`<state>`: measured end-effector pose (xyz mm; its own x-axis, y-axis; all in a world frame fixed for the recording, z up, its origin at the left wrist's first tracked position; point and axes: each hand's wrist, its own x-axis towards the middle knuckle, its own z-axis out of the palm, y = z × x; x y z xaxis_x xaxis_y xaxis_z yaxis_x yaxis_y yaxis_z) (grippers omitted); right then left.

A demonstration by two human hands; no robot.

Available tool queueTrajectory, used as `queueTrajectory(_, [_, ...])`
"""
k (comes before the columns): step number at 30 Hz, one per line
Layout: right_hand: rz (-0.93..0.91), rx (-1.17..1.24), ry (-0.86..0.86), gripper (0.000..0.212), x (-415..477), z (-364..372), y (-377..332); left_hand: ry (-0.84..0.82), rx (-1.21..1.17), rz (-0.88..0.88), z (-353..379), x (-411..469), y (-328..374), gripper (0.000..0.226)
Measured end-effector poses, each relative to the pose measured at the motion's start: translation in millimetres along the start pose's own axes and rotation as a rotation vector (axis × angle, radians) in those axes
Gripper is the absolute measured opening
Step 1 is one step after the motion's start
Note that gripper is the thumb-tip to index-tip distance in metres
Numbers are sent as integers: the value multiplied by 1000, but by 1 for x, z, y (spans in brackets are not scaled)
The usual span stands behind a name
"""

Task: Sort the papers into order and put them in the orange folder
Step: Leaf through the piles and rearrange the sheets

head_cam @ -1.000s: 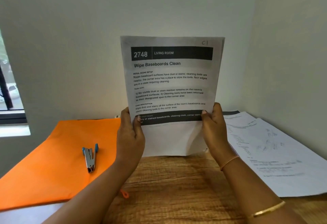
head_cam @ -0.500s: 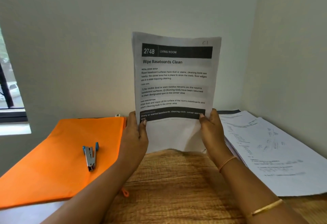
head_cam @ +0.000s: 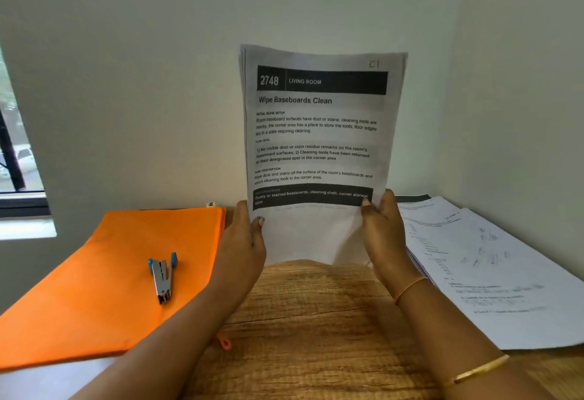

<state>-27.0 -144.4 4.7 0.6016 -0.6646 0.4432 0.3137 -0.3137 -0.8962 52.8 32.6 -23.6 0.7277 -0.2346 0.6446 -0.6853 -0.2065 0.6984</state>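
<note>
head / change: held stack (head_cam: 319, 146) has slid a little right against the wall and now reads narrower than a second ago; sheet edges fan at its left side.
head / hands: left hand (head_cam: 243, 247) and right hand (head_cam: 382, 235) are apart, each pinching a lower side of the held stack, which is upright with its bottom edge at the table (head_cam: 316, 320).
head / meaning: likely squaring the sheets; filing not begun.
head / folder: orange folder (head_cam: 110, 273) lies flat at left, apparently closed, with a stapler (head_cam: 162, 279) on top.
head / other papers: loose pile (head_cam: 493, 273) at right, still unsorted.
head / hidden: sheet count behind the front page is unknown; loose pile text is blurred; fingers behind the paper are unseen; folder's near corner is cut off.
</note>
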Motion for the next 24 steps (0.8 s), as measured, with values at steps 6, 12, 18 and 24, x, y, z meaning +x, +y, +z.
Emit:
queueTrajectory(6, [86,-97,-55,15,2,3,14,-137,55,-146,-2,3,-4,37])
queueTrajectory(12, [135,-57,-44,24,10,-8,15,-276,-297,-277,-16,7,5,24])
queueTrajectory(18, [176,-113,-191,26,9,-8,14,-444,-634,-522,-27,8,10,30])
queueTrajectory(24, [181,-169,-118,24,8,-6,15,-126,-592,-556,-21,13,2,24])
